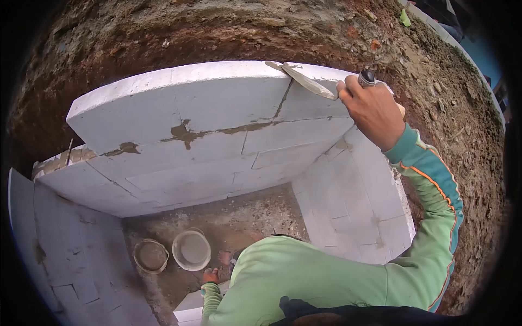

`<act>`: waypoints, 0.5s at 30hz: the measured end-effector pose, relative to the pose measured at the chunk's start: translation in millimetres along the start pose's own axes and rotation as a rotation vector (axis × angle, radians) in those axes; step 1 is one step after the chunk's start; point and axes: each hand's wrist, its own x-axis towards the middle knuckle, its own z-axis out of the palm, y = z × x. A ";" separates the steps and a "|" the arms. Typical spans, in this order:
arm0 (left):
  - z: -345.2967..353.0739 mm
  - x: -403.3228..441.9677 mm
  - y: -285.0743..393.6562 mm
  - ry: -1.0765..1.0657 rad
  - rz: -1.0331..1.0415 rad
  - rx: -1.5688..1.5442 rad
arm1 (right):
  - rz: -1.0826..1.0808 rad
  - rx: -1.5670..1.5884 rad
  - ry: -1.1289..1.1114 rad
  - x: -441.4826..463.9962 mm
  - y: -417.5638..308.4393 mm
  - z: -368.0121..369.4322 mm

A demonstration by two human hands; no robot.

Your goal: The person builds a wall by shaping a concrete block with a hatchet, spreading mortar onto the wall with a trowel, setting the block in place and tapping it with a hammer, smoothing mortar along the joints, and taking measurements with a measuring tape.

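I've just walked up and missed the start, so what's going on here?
A person in a green top holds a trowel in the right-hand grip, its blade at the top edge of a pale block wall, beside a mortar-smeared joint. The left-hand grip is low down by a white block; whether they touch is unclear. Two buckets stand on the floor.

The left wall (pixel 81 250) and the right wall (pixel 348 190) are built from pale blocks with thin joints. Between them lies a rough floor (pixel 261 209), grey-brown and patchy. Outside rises a bank of bare earth (pixel 217 32), partly reddish. The light appears to be daylight, though the dark picture edges hide much.
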 end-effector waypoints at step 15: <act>-13.8 31.2 22.5 -0.065 -0.028 0.042 | 0.194 0.210 -0.027 15.6 20.4 13.9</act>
